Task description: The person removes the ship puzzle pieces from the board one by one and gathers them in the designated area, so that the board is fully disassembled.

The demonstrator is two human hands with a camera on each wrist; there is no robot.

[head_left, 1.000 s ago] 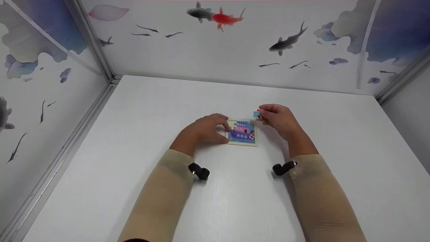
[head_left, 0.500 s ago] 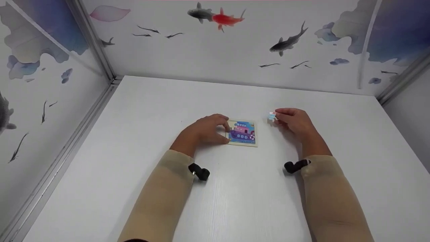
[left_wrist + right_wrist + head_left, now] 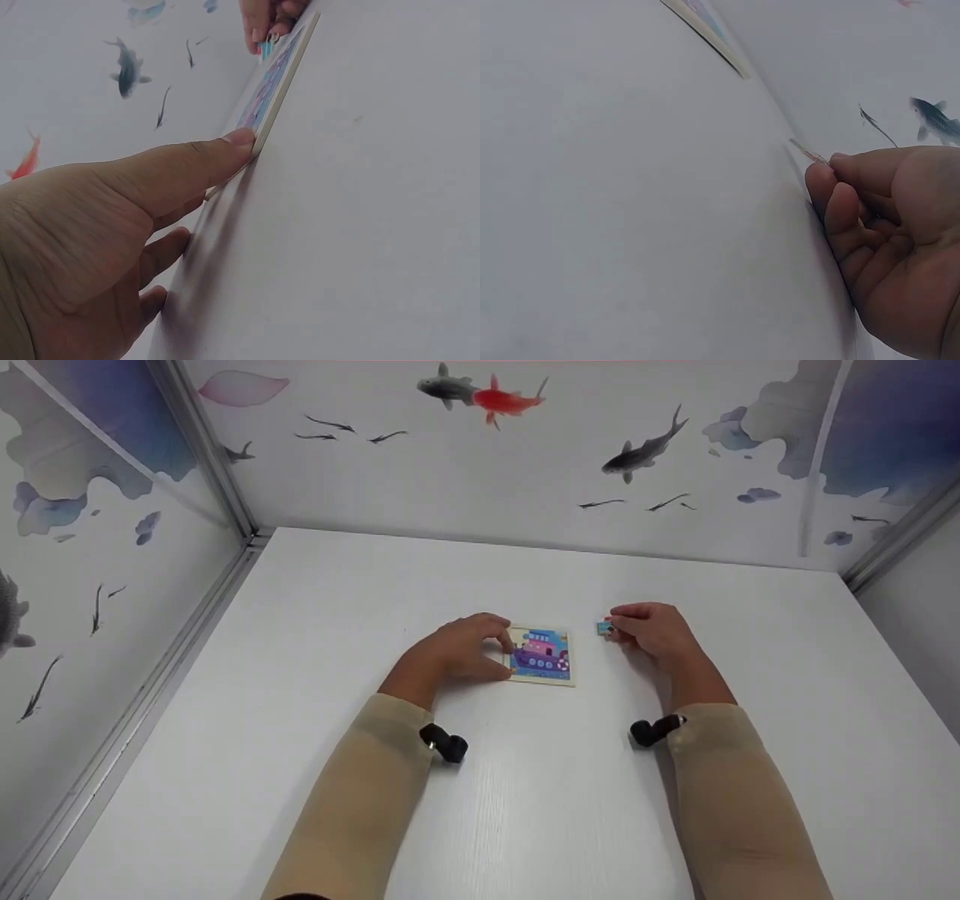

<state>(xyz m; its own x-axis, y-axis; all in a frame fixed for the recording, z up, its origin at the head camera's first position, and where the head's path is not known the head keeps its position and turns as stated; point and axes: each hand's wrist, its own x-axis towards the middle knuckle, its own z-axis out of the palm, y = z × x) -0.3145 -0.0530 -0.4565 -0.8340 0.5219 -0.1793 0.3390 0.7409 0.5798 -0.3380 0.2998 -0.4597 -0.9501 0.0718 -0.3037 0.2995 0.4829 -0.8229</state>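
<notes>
A small square jigsaw puzzle (image 3: 541, 656) in a pale wooden frame lies on the white table, showing a purple and pink ship on blue. Pale wood shows at its upper left corner. My left hand (image 3: 466, 649) holds the frame by its left side, fingers bent at the far corner and thumb at the near one; in the left wrist view the thumb (image 3: 195, 161) presses on the frame's edge. To the right of the puzzle, my right hand (image 3: 654, 630) pinches a puzzle piece (image 3: 604, 627), light blue with some red, between thumb and fingertips. Seen from the right wrist, the piece (image 3: 807, 151) is edge-on.
The white table (image 3: 480, 780) reaches back to a wall (image 3: 360, 487) printed with fish. Another printed wall (image 3: 82, 607) and a metal rail (image 3: 135, 705) border the left side. Small black devices (image 3: 444, 742) sit at both sleeve cuffs.
My right hand has moved right, away from the puzzle's upper right corner, carrying the piece, whose tilt has changed. My left hand and the puzzle have stayed put.
</notes>
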